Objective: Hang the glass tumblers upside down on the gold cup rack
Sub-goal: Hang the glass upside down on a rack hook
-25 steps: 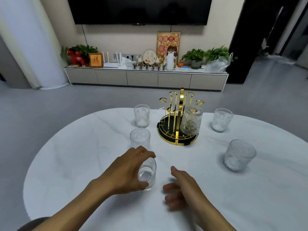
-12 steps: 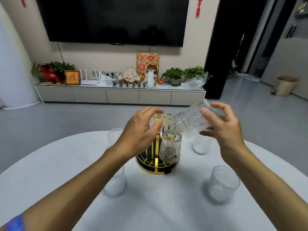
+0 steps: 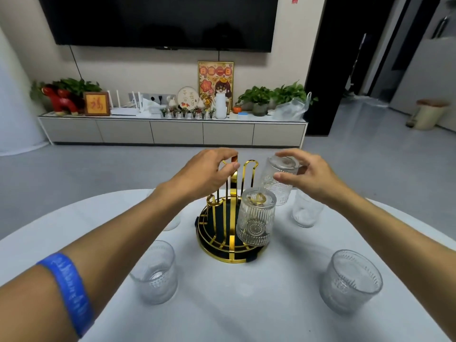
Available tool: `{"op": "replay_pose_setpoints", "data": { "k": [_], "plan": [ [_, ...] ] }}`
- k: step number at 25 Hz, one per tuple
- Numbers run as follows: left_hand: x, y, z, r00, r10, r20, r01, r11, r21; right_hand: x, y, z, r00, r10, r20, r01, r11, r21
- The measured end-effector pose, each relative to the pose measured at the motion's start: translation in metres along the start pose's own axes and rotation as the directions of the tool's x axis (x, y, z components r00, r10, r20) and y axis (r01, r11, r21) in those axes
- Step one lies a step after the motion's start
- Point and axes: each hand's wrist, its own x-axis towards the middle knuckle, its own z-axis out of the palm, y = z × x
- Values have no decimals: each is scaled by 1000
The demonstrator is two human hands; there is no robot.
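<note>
Head view: the right hand (image 3: pixel 311 176), which half a second ago held the tumbler (image 3: pixel 277 180) tilted, now holds it upside down over a peg at frame centre; the left hand (image 3: pixel 209 172) pinches the gold rack (image 3: pixel 229 253), so hanging is nearly done.

Both bare forearms are stretched forward, converging. The left hand (image 3: pixel 206 172) is held palm down, thumb and fingers pinched together. The right hand (image 3: pixel 309 174) is curled, its fingers spread and bent inward
</note>
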Motion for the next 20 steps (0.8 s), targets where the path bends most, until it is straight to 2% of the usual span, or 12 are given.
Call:
{"op": "replay_pose_setpoints", "data": {
  "k": [4,9,12,13,15,17,18,20],
  "plan": [
    [-2,2,1,1000,21,-13,-21,1000,20,-10,14,20,991,1,131,7,998,-58],
    [-1,0,4,998,33,-46,-32,999,18,-14,13,20,986,26,164,-22,999,-23],
    [-4,6,5,1000,13,-16,-13,1000,-10,-21,9,20,981,79,178,-89,995,49],
    [-10,6,4,1000,-3,-9,2,999,-42,-28,7,19,985,107,132,-121,987,102],
    [-38,-1,1,995,-83,-61,75,989,-124,-57,-3,19,985,148,-92,-128,973,193],
    [-86,-18,2,974,-186,-127,172,979,-114,-102,-18,27,937,170,-306,-111,974,200],
    [-114,-29,5,965,-239,-106,235,971,-50,-126,-27,36,924,184,-334,-119,971,206],
    [-162,-46,10,935,-354,18,351,932,92,-167,-46,61,933,238,-268,-169,952,255]
  ]
}}
